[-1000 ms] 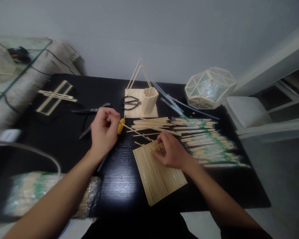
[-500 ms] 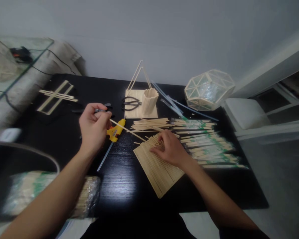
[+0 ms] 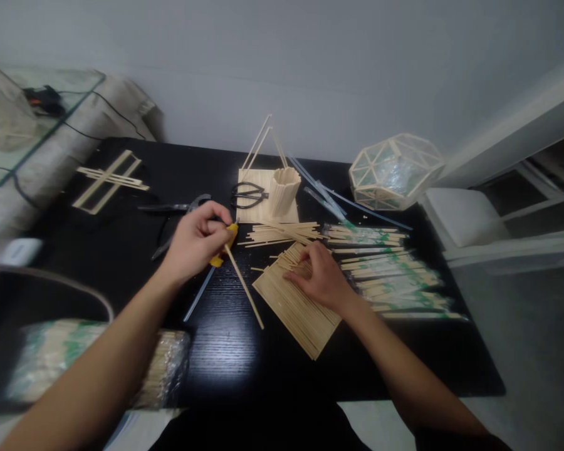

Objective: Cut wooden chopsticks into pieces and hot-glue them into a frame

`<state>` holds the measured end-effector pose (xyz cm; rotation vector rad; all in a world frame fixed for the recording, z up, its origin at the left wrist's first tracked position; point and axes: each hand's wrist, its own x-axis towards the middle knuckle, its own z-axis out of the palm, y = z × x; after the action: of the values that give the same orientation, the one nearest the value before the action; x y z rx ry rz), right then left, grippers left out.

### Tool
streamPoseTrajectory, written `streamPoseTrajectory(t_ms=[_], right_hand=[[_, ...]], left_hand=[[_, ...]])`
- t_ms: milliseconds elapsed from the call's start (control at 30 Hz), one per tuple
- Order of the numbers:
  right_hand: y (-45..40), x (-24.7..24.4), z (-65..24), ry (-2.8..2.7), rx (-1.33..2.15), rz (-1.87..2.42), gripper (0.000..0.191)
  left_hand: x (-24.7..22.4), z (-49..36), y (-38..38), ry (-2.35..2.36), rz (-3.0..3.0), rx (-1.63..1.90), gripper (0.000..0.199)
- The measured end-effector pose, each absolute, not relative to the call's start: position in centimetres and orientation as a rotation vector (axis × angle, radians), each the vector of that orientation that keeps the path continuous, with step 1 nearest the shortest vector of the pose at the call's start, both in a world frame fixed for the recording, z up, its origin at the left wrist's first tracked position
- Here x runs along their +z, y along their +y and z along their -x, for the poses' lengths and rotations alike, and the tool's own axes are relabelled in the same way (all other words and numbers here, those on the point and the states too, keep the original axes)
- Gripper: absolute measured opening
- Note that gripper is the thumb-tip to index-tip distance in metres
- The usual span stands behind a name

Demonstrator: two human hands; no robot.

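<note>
Our left hand (image 3: 201, 241), arm extended, pinches a thin wooden stick (image 3: 245, 289) slanting toward us. Our right hand (image 3: 322, 275) curls over the stick panel (image 3: 301, 313) on the black table (image 3: 258, 369); its grip we cannot tell. Beyond the left hand sits a yellow glue gun (image 3: 234, 235).

the left hand (image 3: 198, 242) partly hides the yellow glue gun (image 3: 234, 234).

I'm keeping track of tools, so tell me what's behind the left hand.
Behind the left hand, parts of a yellow glue gun and a dark tool show; the hand covers the rest of both.
</note>
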<state>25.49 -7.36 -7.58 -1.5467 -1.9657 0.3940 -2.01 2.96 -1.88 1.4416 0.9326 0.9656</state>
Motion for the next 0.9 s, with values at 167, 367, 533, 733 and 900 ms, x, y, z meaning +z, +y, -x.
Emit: streamPoseTrajectory(t_ms=[167,367,533,733,900], right_hand=[[-7.8,-6.6,-25.1,-1.958,0.319,1.482,0.028],[-9.2,-5.3,-23.5,-2.117,0.346,1.306,0.008],[-10.0,-5.9,-22.4,-2.329,0.352,1.311,0.019],[-9.7,-5.2,-22.3,-2.312,0.366,1.362,0.013],[-6.1,-3.8,-22.4,-2.235,0.269,1.436,0.002]], left_hand=[[-1.4,1.6,2.1,0.844,-1.606,0.483,0.012],[-2.0,1.5,1.9,0.911,-1.981,0.431,0.014],[-2.3,1.4,1.9,0.956,-2.171,0.493,0.017],[-2.4,1.4,1.9,0.972,-2.241,0.521,0.017],[-2.3,1.3,1.9,1.020,-2.256,0.508,0.018]])
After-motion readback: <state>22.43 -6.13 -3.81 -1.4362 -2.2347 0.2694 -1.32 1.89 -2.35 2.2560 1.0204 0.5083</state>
